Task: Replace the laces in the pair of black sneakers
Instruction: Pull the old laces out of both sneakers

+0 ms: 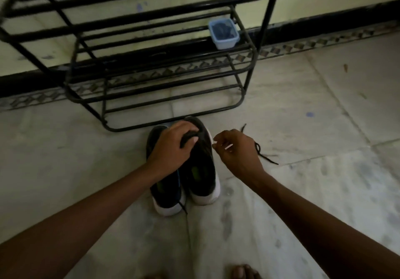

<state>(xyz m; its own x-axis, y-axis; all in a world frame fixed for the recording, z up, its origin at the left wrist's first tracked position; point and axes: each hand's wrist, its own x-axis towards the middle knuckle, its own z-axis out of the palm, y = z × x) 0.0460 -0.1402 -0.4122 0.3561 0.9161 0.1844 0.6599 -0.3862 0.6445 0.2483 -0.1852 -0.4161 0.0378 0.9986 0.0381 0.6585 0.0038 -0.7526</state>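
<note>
Two black sneakers with white soles stand side by side on the floor, heels toward me: the left sneaker [166, 192] and the right sneaker [202, 170]. My left hand [171, 146] lies over their fronts, fingers curled round a bunched black lace on the right sneaker. My right hand [236, 149] hovers just right of that sneaker, fingers curled and pinching a black lace [263, 155] whose end trails onto the floor behind the hand. Another short lace end [183, 207] pokes out by the left sneaker's heel.
A black metal shoe rack [138, 51] stands against the wall right behind the sneakers. A small blue plastic tub [224, 34] sits on its shelf at the right. Pale tiled floor [324, 192] spreads around; my toes [242, 272] show at the bottom edge.
</note>
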